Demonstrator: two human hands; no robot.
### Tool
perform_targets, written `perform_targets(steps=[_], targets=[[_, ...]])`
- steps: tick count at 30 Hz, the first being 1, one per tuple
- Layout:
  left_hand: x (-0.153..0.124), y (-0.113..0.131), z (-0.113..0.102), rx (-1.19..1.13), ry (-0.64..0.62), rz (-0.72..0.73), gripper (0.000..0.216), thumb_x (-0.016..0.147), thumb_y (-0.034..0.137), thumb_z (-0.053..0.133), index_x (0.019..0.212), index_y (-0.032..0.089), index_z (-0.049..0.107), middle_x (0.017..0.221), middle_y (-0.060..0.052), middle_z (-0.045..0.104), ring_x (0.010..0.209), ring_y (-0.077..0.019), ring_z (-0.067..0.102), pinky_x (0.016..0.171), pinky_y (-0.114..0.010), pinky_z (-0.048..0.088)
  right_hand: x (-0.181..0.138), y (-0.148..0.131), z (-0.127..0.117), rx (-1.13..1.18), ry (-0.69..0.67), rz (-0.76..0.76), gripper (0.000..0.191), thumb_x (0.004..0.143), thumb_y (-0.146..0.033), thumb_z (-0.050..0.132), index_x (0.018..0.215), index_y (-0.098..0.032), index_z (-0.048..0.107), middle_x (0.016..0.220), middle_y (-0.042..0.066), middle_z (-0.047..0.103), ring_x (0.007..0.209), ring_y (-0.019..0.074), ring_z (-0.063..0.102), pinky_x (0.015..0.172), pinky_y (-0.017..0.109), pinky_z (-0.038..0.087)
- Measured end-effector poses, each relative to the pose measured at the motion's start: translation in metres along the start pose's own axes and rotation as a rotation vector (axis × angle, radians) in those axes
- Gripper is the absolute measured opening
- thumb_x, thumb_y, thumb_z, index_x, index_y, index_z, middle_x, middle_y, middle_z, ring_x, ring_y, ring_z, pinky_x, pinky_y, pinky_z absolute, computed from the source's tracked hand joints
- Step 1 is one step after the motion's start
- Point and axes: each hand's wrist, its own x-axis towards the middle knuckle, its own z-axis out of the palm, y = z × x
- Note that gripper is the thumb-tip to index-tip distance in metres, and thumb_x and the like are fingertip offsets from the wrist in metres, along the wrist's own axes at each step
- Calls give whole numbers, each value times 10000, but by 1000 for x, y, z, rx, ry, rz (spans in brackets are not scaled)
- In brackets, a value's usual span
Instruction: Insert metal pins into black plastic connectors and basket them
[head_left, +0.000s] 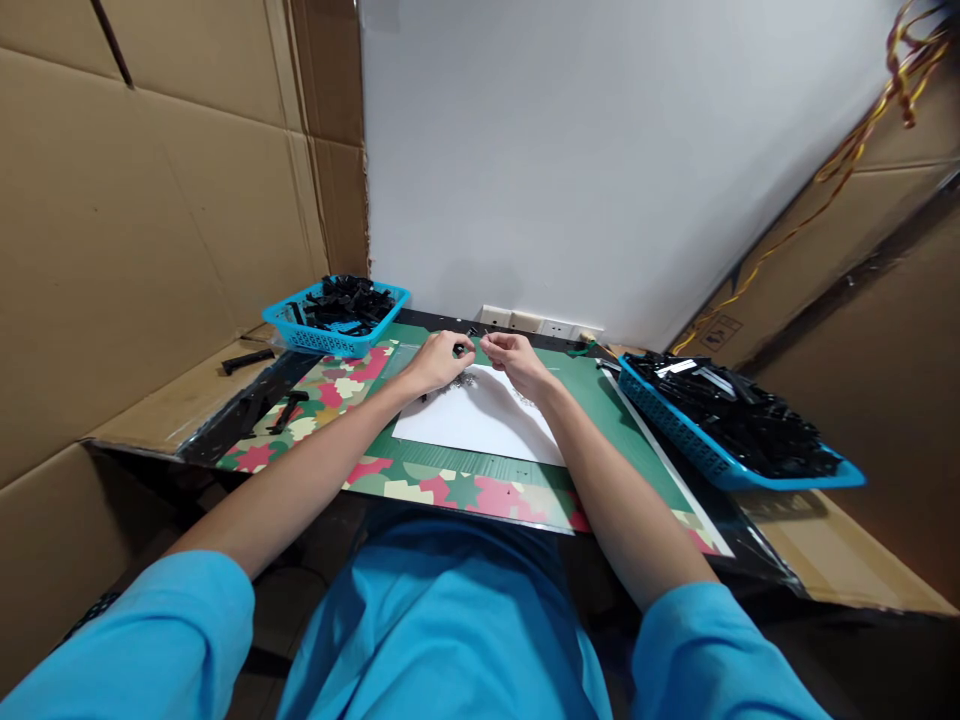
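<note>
Over the white sheet [472, 428], my left hand [441, 362] is closed around a small black plastic part [472, 332], whose end shows above the fingers. Close to its right, my right hand [517, 360] pinches thumb and fingers together at something tiny and thin, too small to name. The fingertips of both hands are a short gap apart. Beneath them on the sheet lies a pile of small metallic pieces [466, 380]. More small pieces [523, 398] are partly hidden by my right hand and wrist.
A blue basket [321, 342] of black parts stands at the back left. Another blue basket [675, 440], heaped with black parts, is at the right. Loose black parts [287, 410] lie on the left side of the patterned mat [405, 485]. Wall sockets [525, 321] line the back.
</note>
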Motion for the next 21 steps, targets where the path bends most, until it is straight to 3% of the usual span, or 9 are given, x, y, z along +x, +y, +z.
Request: perform_targets(steps=[9, 21], targets=[[-2, -4, -2, 85, 12, 84, 234, 1024, 297, 652, 1140, 241, 848, 1152, -90, 814, 1085, -282, 737, 1000, -380, 542, -2, 1, -3, 129, -63, 110, 521, 701, -617, 949, 793, -170, 698, 706, -22, 452, 647, 119, 315, 586, 307, 230], [-8, -1, -3, 210, 42, 82, 254, 1002, 276, 638, 1111, 223, 861, 1120, -137, 792, 1007, -311, 721, 931, -410, 515, -1, 13, -10, 109, -72, 144, 528, 714, -605, 960, 725, -175, 653, 687, -25, 442, 623, 109, 306, 566, 297, 230]])
